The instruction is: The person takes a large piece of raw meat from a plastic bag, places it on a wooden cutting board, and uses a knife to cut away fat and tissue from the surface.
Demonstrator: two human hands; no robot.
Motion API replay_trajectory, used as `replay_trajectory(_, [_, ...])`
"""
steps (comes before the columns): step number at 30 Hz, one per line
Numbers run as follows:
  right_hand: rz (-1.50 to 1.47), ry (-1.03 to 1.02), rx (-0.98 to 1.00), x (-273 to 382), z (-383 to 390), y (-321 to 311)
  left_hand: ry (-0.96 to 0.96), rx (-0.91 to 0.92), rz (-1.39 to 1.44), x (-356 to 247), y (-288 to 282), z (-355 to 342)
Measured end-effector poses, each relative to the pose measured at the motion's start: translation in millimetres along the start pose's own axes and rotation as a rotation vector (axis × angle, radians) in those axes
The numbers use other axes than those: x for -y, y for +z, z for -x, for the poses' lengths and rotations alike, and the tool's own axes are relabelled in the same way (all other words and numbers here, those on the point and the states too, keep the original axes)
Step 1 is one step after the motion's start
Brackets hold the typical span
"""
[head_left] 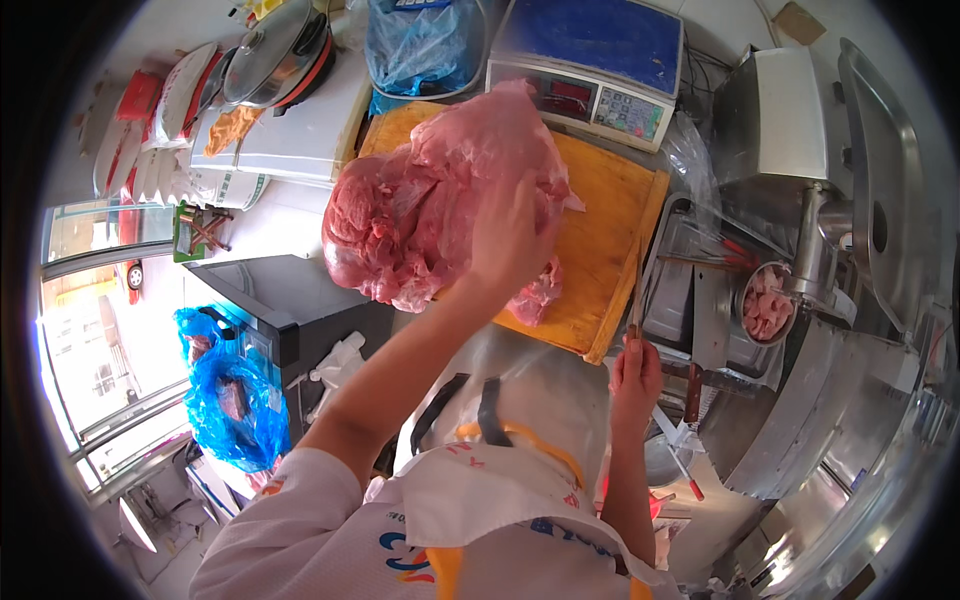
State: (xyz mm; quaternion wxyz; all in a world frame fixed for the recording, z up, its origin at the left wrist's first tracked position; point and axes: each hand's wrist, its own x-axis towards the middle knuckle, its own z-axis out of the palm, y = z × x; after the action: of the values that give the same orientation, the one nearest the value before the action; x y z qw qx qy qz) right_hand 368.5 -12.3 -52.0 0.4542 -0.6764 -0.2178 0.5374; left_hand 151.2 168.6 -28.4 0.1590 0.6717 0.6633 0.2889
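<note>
Wooden cutting board [608, 225], upper centre of frame, bears the raw meat slab [450, 200]; judged heavy, soft and slippery, best gripped at the thick folded mass on its left. Your left hand [505, 235] lies atop the slab's right half, finger closure unclear; your right hand [637, 372], lower right of the slab, grips the knife [636, 300] apart from the meat.

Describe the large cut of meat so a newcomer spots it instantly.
Find the blue-topped scale, then the orange cutting board just below it in view. Covering much of the board's left side is the large cut of meat, broad, lumpy and pink, with the left hand on it. It dwarfs the small chunks beside the metal machine.
</note>
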Motion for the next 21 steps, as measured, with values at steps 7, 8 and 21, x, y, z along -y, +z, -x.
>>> replay_trajectory(7, [0.059,-0.034,0.046,13.7,-4.2,13.9,-0.014,0.132,0.159,33.8,-3.4,-16.0])
replay_trajectory(8, [0.046,-0.021,0.058,14.3,-6.5,16.3,0.012,0.132,0.113,34.4,-7.2,-17.4])
replay_trajectory(21, [0.087,-0.061,0.257,31.0,-45.8,48.3,0.261,0.426,-0.056,45.6,-11.9,-51.9])
